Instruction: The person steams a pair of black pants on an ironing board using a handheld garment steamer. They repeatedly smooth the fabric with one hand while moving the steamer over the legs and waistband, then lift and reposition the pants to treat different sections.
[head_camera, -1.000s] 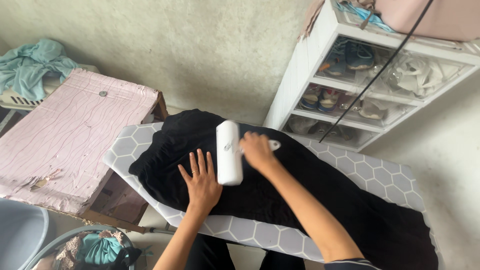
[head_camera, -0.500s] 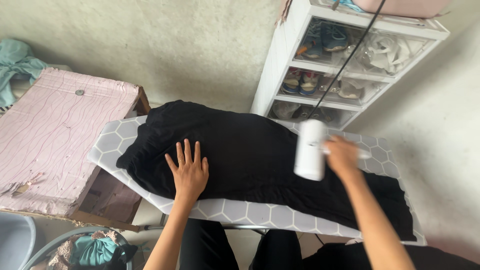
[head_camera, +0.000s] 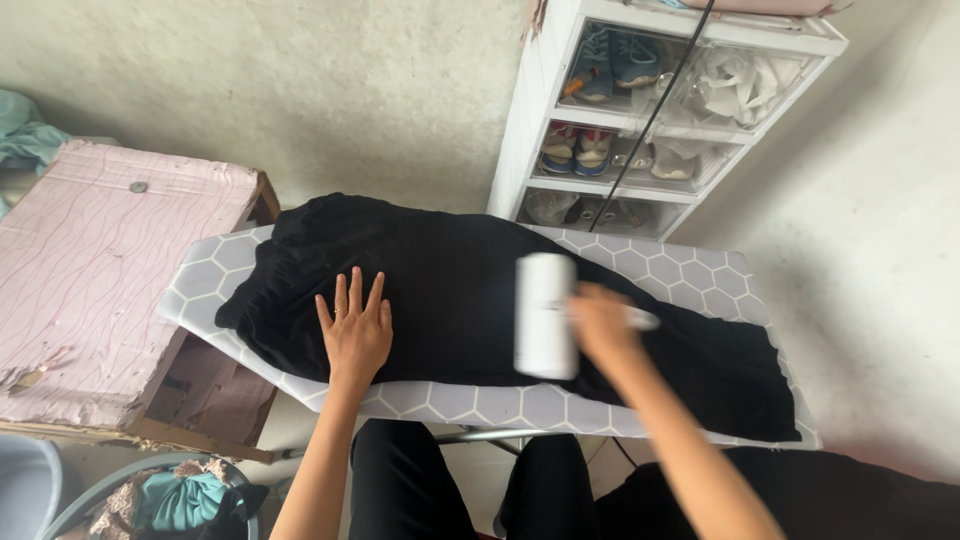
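A black garment (head_camera: 460, 275) lies spread along an ironing board (head_camera: 470, 402) with a grey honeycomb cover. My left hand (head_camera: 354, 333) rests flat on the garment's left part, fingers apart, pressing it down. My right hand (head_camera: 603, 327) grips the handle of a white lint roller (head_camera: 544, 315). The roller lies on the cloth near the middle of the board, its drum pointing away from me. The hand and roller are blurred by motion.
A pink-covered low table (head_camera: 100, 270) stands left of the board. A white shoe rack (head_camera: 660, 110) with shoes stands behind it, with a dark cord (head_camera: 650, 120) hanging in front. A basket of clothes (head_camera: 170, 500) sits at bottom left. Bare concrete floor lies to the right.
The lint roller went from the garment's middle to its right end, then came back leftward to the middle. My left hand stayed pressed on the cloth. The camera view shifted slightly.
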